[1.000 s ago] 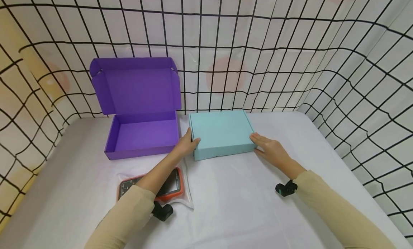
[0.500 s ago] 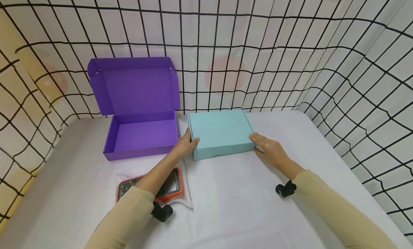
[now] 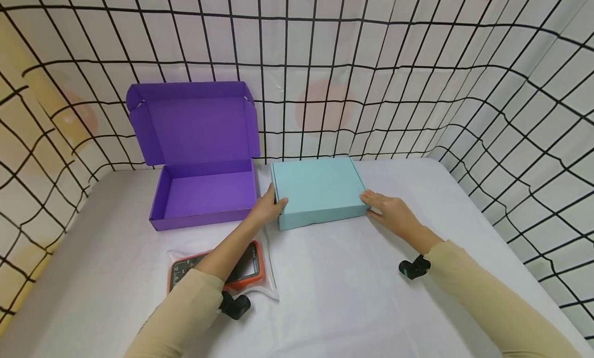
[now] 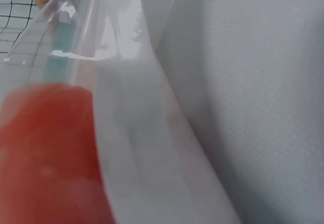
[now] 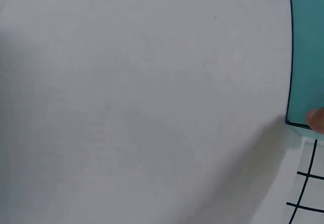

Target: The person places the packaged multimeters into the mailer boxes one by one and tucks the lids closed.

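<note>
A closed light-blue cardboard box (image 3: 317, 185) lies flat on the white table near the back netting. My left hand (image 3: 266, 207) grips its left edge, thumb over the front corner and fingers along the side. At the right edge, my right hand (image 3: 390, 211) holds the front corner, fingers on the lid and thumb lower down. The right wrist view shows a fingertip (image 5: 317, 119) against the box. Beneath my left forearm lies an orange-and-black multimeter (image 3: 260, 267) inside a clear plastic bag (image 3: 270, 292), partly hidden; its orange corner (image 4: 53, 153) fills part of the left wrist view.
An open purple box (image 3: 209, 220) stands left of the blue one, its lid raised against the netting, its inside bare. Black grid netting (image 3: 320, 66) encloses the table (image 3: 343, 286) at the back and sides. White tabletop shows in front of the blue box.
My right wrist has shifted slightly to the right and turned a little, its fingers still at the box's corner. The left hand and both boxes stay in place.
</note>
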`<state>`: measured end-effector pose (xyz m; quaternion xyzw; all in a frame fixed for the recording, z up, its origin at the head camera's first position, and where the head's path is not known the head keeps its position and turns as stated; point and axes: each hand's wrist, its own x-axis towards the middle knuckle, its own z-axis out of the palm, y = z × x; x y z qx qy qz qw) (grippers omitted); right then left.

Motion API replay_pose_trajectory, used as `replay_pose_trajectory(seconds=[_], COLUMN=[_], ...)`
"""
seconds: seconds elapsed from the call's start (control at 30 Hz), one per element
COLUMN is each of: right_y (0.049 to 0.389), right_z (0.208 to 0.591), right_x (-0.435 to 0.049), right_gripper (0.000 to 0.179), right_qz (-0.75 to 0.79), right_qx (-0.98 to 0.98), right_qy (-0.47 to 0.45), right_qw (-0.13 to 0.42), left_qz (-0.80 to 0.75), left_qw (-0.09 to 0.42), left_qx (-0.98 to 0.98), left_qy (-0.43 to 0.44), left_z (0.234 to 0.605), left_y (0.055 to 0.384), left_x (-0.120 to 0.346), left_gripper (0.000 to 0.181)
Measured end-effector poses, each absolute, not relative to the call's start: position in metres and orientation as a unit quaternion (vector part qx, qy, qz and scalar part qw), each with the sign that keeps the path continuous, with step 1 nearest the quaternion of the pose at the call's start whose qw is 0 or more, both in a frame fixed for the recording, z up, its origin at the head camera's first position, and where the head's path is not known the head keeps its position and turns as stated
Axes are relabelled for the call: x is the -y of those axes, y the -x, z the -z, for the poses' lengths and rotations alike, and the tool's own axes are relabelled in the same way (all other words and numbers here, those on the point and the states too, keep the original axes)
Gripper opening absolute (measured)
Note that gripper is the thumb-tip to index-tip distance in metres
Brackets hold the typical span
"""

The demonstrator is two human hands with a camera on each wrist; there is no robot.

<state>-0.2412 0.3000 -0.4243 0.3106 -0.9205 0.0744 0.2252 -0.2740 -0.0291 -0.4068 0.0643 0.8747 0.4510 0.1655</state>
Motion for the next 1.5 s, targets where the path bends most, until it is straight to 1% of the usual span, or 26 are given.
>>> replay_pose_trajectory(seconds=[0.13, 0.23, 0.3, 0.37, 0.43, 0.53, 0.63, 0.73, 0.8, 0.93, 1.03, 1.17, 1.23, 1.27, 1.33, 1.43, 1.5], right_y=[0.242, 0.242, 0.243, 0.246, 0.252, 0.267, 0.279, 0.284, 0.284, 0.283, 0.282, 0.283, 0.283, 0.284, 0.284, 0.285, 0.285], right_z=[0.425, 0.424, 0.422, 0.42, 0.417, 0.414, 0.414, 0.416, 0.418, 0.416, 0.414, 0.413, 0.414, 0.415, 0.415, 0.416, 0.416], right_x=[-0.301, -0.303, -0.303, -0.302, -0.299, -0.293, -0.285, -0.279, -0.277, -0.276, -0.276, -0.275, -0.274, -0.274, -0.274, -0.273, -0.273], right_gripper=[0.049, 0.042, 0.036, 0.035, 0.044, 0.06, 0.065, 0.065, 0.065, 0.062, 0.061, 0.062, 0.062, 0.062, 0.062, 0.063, 0.064], right_qz=[-0.107, -0.188, -0.255, -0.313, -0.368, -0.415, -0.44, -0.45, -0.456, -0.445, -0.436, -0.439, -0.441, -0.442, -0.444, -0.447, -0.447], right_qx=[0.925, 0.924, 0.921, 0.919, 0.916, 0.908, 0.894, 0.882, 0.878, 0.885, 0.89, 0.888, 0.886, 0.886, 0.885, 0.884, 0.885], right_qy=[-0.294, -0.257, -0.211, -0.146, -0.073, 0.024, 0.081, 0.116, 0.128, 0.129, 0.129, 0.134, 0.134, 0.134, 0.134, 0.132, 0.13], right_qw=[0.217, 0.211, 0.205, 0.187, 0.141, 0.046, -0.039, -0.073, -0.073, -0.047, -0.039, -0.039, -0.04, -0.04, -0.04, -0.037, -0.034], left_qz=[-0.452, -0.452, -0.452, -0.455, -0.459, -0.461, -0.455, -0.447, -0.448, -0.453, -0.417, -0.298, -0.228, -0.196, -0.144, -0.114, -0.113], left_qw=[0.162, 0.16, 0.161, 0.164, 0.163, 0.161, 0.166, 0.17, 0.168, 0.157, 0.115, 0.03, 0.014, 0.015, 0.034, 0.073, 0.1], left_qx=[-0.875, -0.875, -0.875, -0.873, -0.872, -0.871, -0.874, -0.876, -0.876, -0.876, -0.898, -0.943, -0.954, -0.956, -0.953, -0.939, -0.931], left_qy=[-0.065, -0.069, -0.069, -0.063, -0.055, -0.048, -0.049, -0.052, -0.052, -0.052, -0.075, -0.147, -0.193, -0.218, -0.264, -0.316, -0.333], left_z=[0.406, 0.406, 0.406, 0.406, 0.406, 0.406, 0.406, 0.407, 0.408, 0.407, 0.405, 0.4, 0.395, 0.393, 0.388, 0.382, 0.378], left_y=[0.274, 0.273, 0.273, 0.272, 0.271, 0.27, 0.27, 0.27, 0.27, 0.27, 0.268, 0.266, 0.266, 0.267, 0.269, 0.276, 0.279], left_x=[0.028, 0.026, 0.025, 0.025, 0.026, 0.028, 0.029, 0.028, 0.028, 0.025, 0.021, 0.018, 0.021, 0.024, 0.03, 0.041, 0.046], left_gripper=[0.071, 0.071, 0.071, 0.071, 0.071, 0.071, 0.07, 0.07, 0.07, 0.07, 0.068, 0.053, 0.047, 0.046, 0.05, 0.061, 0.069])
